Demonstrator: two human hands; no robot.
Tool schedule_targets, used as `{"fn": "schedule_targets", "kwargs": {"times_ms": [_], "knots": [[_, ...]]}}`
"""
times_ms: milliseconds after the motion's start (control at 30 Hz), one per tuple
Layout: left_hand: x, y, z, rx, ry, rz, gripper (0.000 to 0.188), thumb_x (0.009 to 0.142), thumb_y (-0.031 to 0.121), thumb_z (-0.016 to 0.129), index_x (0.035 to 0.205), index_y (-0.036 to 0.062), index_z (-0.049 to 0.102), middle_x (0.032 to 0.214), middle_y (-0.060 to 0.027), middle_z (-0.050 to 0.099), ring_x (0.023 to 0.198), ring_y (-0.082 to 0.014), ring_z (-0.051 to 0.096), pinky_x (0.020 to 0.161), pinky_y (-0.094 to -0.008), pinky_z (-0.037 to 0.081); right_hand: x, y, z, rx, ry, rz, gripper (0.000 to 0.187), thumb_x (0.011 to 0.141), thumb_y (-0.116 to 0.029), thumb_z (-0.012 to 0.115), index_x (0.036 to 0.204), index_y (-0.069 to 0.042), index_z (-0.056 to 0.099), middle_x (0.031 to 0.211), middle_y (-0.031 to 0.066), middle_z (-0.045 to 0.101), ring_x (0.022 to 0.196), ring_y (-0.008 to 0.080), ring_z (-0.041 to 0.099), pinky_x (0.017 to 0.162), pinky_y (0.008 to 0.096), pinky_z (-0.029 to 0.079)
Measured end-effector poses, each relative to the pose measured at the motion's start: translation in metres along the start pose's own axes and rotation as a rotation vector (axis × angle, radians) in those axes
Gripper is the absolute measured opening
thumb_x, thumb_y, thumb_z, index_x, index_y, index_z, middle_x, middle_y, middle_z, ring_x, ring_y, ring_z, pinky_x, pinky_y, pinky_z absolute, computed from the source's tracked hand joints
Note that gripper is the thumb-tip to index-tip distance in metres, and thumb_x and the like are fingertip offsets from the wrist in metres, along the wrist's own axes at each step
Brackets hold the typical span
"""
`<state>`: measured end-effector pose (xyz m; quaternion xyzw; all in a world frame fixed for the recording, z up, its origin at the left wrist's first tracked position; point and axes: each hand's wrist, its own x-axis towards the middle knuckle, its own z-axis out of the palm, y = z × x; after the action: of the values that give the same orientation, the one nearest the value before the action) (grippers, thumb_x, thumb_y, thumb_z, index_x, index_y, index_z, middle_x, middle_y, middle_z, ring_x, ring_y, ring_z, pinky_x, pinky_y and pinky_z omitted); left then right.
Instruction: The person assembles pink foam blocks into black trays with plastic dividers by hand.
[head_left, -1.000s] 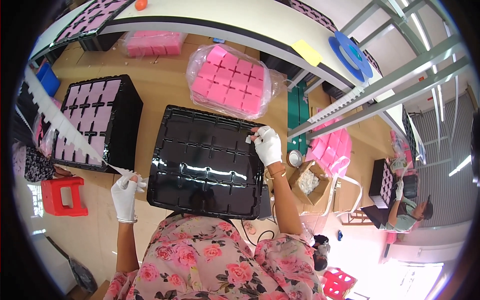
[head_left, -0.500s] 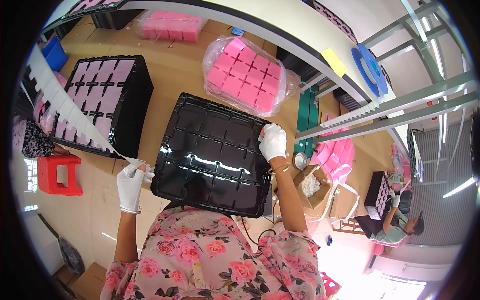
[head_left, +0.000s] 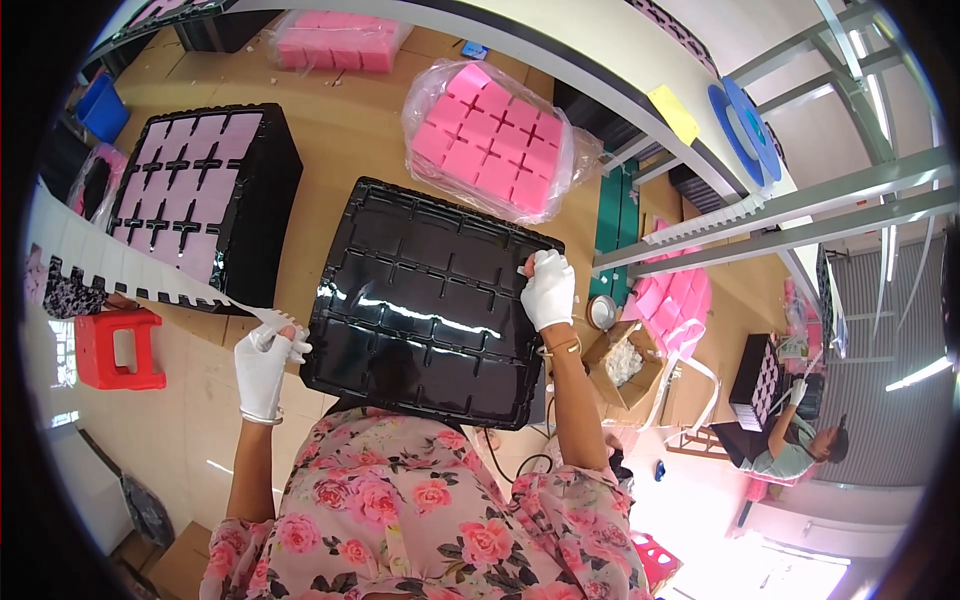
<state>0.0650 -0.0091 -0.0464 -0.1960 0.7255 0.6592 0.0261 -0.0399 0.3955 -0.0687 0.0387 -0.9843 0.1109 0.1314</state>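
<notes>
1. Brown board-like surface [head_left: 335, 130] spreads under the work, with a pale shelf [head_left: 560, 35] arching across 12 o'clock and grey metal bars [head_left: 790, 230] reaching in from 2 o'clock.
2. Mid-view, just before the person's floral top [head_left: 400, 490], sits a glossy black tray [head_left: 425, 280], its face ridged into a grid; clock directions below are taken from its centre.
3. At 8 o'clock, beside the tray's near-left corner, the left hand [head_left: 262, 372] wears a white glove with thumb and finger pinched on the end of a white notched strip [head_left: 90, 245].
4. That strip sags in a curve out toward 9 o'clock, crossing in front of a tall black stack [head_left: 280, 190] topped with lilac foam [head_left: 190, 160] at 10 o'clock.
5. At 3 o'clock, by the tray's right edge, the gloved right hand [head_left: 549, 290] has its fingers curled in; a pale speck shows at the fingertips, too small for me to tell whether it is gripped.
6. Pink foam [head_left: 490, 140] in clear plastic lies toward 1 o'clock.
7. Between 3 and 4 o'clock stand a round tin [head_left: 602, 312] and a carton [head_left: 610, 375] of white bits.
8. Farther off, a red stool [head_left: 120, 350] stands at 9 o'clock, and a co-worker [head_left: 790, 450] sits toward 4 o'clock.
</notes>
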Motion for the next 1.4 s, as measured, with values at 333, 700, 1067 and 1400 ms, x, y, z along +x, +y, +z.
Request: {"fn": "schedule_targets", "kwargs": {"times_ms": [333,700,1067,1400], "knots": [[-0.006,0.014,-0.004,-0.052,0.011,-0.035,0.023,0.091,0.008,0.062,0.107,-0.0084,0.063,0.086,-0.0143,0.069,0.068,-0.0158,0.067,0.057,-0.0224,0.052,-0.103,0.141,-0.034,-0.14,0.443,0.65,0.007,0.078,-0.003,0.054,0.084,-0.002,0.058,0.081,0.0174,0.062,0.077,0.0362,0.06,0.071,0.042,0.048],[-0.021,0.052,0.038,-0.289,-0.169,-0.059,0.016,0.093,0.005,0.054,0.101,-0.0073,0.06,0.081,-0.0135,0.066,0.062,-0.0192,0.068,0.047,-0.023,0.05,-0.071,-0.094,-0.076,0.593,0.064,0.248,0.008,0.086,-0.008,0.062,0.087,-0.006,0.069,0.083,0.0093,0.068,0.077,0.0212,0.066,0.072,0.0312,0.052],[-0.039,0.069,0.043,-0.166,-0.212,-0.089,0.018,0.091,0.008,0.062,0.103,-0.0055,0.062,0.085,-0.0047,0.066,0.069,-0.0082,0.062,0.057,-0.022,0.048,-0.063,-0.212,-0.052,0.917,-0.146,-0.005,0.013,0.078,-0.013,0.074,0.087,-0.007,0.067,0.08,0.005,0.062,0.064,0.0175,0.057,0.059,0.0299,0.045],[-0.02,0.038,0.021,-0.133,-0.068,0.008,0.018,0.088,0.006,0.064,0.101,-0.0057,0.066,0.079,-0.0033,0.065,0.057,-0.0058,0.053,0.049,-0.0216,0.042,-0.08,-0.173,-0.076,0.773,0.037,-0.173,0.015,0.073,-0.002,0.073,0.084,-0.01,0.067,0.081,0.0058,0.062,0.072,0.0257,0.06,0.065,0.0351,0.049]]}}
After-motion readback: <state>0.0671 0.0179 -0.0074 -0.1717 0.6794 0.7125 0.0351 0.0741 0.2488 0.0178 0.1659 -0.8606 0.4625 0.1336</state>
